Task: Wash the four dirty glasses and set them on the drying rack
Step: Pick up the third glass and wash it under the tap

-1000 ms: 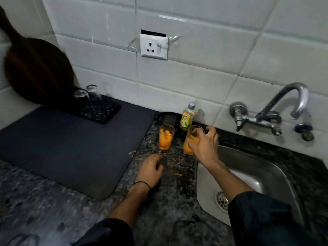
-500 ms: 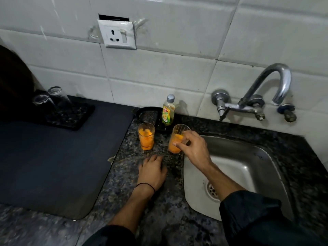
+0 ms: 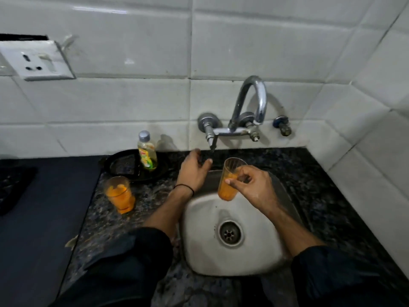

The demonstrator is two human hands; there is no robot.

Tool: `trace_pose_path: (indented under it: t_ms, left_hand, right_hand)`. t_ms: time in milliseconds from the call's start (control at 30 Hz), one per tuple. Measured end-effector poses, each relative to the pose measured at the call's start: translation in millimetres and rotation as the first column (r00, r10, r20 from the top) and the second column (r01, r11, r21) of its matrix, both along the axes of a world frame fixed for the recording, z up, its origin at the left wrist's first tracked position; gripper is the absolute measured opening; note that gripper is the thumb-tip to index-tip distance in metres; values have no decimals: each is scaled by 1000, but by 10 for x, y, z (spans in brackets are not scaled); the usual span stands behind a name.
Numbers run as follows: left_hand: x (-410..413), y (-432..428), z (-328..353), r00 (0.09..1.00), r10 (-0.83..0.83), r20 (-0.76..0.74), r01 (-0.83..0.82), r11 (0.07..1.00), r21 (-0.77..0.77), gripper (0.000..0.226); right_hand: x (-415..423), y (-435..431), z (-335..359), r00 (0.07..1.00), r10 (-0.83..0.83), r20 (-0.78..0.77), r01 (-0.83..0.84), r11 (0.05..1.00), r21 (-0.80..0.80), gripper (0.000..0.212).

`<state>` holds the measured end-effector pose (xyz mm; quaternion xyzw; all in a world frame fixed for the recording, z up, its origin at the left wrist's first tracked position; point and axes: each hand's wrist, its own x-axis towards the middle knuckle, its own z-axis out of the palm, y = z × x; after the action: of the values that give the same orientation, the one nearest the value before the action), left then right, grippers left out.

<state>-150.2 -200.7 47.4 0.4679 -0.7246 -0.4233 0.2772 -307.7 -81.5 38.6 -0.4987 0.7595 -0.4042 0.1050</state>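
Observation:
My right hand (image 3: pixel 254 187) grips a glass (image 3: pixel 229 180) smeared with orange residue and holds it above the steel sink (image 3: pixel 254 251), below the tap spout (image 3: pixel 252 100). My left hand (image 3: pixel 194 169) reaches up toward the tap's left handle (image 3: pixel 210 134), fingers loosely spread just under it, holding nothing. A second orange-smeared glass (image 3: pixel 120 193) stands upright on the granite counter to the left of the sink. No water is running from the spout.
A dish soap bottle (image 3: pixel 147 151) stands on a black tray (image 3: pixel 124 167) behind the counter glass. A dark mat (image 3: pixel 44 218) covers the counter at left, with the edge of a black drying rack (image 3: pixel 13 187) on it. A wall socket (image 3: pixel 39 60) sits upper left.
My right hand lifted the glass off the counter and carried it over the sink. My left hand left the counter and rose toward the tap handle. The view swung right.

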Motion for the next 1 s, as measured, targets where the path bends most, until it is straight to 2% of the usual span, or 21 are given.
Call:
trace_pose_path:
  t_ms: [67,133,200,233,267,300,367,433,500,567,600,667,700,800,867,900,967,1000]
  left_hand:
    - [-310,-87,163,1000,12,-15,-12,1000,18,66]
    - [-580,-172,245,998,54,41,-55,998,29,59]
    - [-746,-252,262,982,176,75,-178,984,22,53]
    - [-792,-282,258,966,257,16,-258,964,59,50]
    - [-821,-304,240,939,329,-101,-311,936,163,46]
    - [-847,-305,219,886,390,-251,-307,898,314,42]
    - [-808,-243,186,777,465,-425,-197,820,537,38]
    - [-761,-98,130,784,415,-462,-97,816,570,43]
    - [-754,150,32,852,319,-416,-36,826,562,55]
    - [-832,465,-67,905,214,-368,20,842,538,57]
    - [-898,604,-123,896,221,-385,18,848,529,56]
    - [-1054,811,-215,833,338,-438,-47,831,554,54]
    - [-1109,889,-232,828,380,-413,-106,828,550,55]
    - [-1149,958,-354,900,376,-219,-248,856,454,63]
    - [-1127,963,-298,934,331,-137,-246,871,425,53]
    - [-1115,966,-227,921,349,-172,-242,860,449,46]
    - [-1108,986,-120,800,487,-351,-154,732,663,44]
    - [-1076,996,-143,746,527,-407,-63,664,745,46]
  right_hand:
    - [-188,12,60,997,8,73,-8,1000,10,32]
    - [-367,16,104,984,44,170,-45,999,2,34]
    - [-519,-4,129,956,103,273,-101,995,-24,36]
    - [-589,-23,135,936,145,320,-141,989,-36,35]
    - [-658,-44,148,914,192,358,-188,981,-46,33]
    - [-722,-66,157,888,240,391,-236,970,-58,35]
    - [-819,-122,141,831,317,458,-317,945,-79,40]
    - [-860,-174,108,771,350,532,-371,926,-72,40]
    - [-843,-214,39,684,370,629,-420,904,-77,28]
    - [-754,-235,-30,577,356,735,-417,902,-110,15]
    - [-689,-256,-79,528,327,784,-384,915,-123,17]
    - [-511,-282,-135,438,261,860,-277,949,-147,30]
    - [-433,-302,-185,433,231,871,-213,966,-149,33]
    - [-291,-324,-333,621,89,779,-63,996,-64,39]
    - [-202,-274,-368,690,36,723,-62,998,10,47]
    - [-168,-242,-359,732,32,680,-84,995,43,52]
    - [-133,-189,-334,830,45,555,-134,984,121,60]
    - [-133,-188,-329,845,43,533,-139,980,140,59]
